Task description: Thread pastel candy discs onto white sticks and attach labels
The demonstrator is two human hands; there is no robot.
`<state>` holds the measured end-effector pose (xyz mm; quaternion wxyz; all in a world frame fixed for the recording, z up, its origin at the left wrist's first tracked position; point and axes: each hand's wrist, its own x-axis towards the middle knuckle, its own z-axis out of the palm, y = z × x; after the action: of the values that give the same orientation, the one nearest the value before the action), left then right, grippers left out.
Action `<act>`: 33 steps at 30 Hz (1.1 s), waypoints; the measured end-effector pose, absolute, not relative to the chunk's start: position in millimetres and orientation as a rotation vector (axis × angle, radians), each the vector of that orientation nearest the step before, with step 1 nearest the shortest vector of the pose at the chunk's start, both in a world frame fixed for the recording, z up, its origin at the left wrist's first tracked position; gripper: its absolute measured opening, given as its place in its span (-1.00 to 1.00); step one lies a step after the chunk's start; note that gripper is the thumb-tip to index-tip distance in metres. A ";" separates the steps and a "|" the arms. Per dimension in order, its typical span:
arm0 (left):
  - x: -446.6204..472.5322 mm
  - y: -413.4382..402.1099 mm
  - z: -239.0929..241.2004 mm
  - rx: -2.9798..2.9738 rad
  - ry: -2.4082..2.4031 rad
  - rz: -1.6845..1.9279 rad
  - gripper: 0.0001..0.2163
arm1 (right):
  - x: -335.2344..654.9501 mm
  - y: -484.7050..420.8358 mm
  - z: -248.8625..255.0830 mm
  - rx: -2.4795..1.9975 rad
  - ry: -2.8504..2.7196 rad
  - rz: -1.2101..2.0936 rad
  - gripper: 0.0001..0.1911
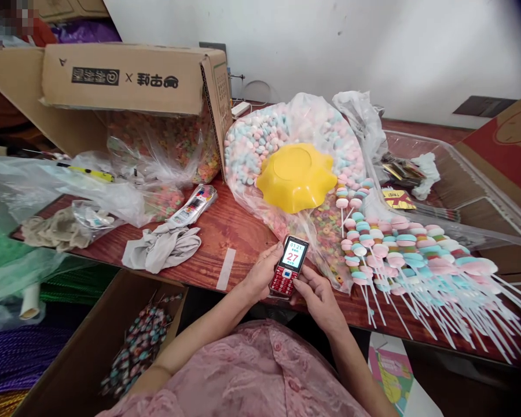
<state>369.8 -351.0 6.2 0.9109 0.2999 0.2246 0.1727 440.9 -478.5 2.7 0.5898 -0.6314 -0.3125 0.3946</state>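
Observation:
A red keypad phone (287, 269) with a lit screen is held upright over the front edge of the table. My left hand (263, 272) wraps round its left side. My right hand (316, 289) grips the lower right side of the same phone, its thumb beside the keys. Just beyond lies a big clear bag of pink, blue and white candies (256, 136) with a yellow scalloped bowl (296, 176) upside down on it. To the right, candy skewers on white sticks (408, 249) are heaped along the table edge.
A cardboard box (125, 75) holding a bag of colourful rings stands at the back left. Grey cloth (162, 248) and packets (195, 205) lie left of my hands. A clear plastic tray (473, 174) sits at the right. Below left, an open carton (82, 341) holds more skewers.

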 end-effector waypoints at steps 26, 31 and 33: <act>370.9 -352.5 10.3 0.653 0.454 0.350 -0.60 | 441.3 -477.6 1.6 -1.407 -0.680 0.949 -0.50; 371.0 -351.9 10.3 0.647 0.439 0.361 -0.61 | 441.3 -477.5 3.8 -1.405 -0.679 0.950 -0.53; 371.0 -352.0 10.2 0.647 0.448 0.358 -0.60 | 441.3 -477.6 3.8 -1.410 -0.672 0.947 -0.55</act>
<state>371.0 -352.0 10.2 0.9080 0.3137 0.2169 0.1733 441.3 -477.6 3.8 0.6112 -0.6109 -0.2912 0.4104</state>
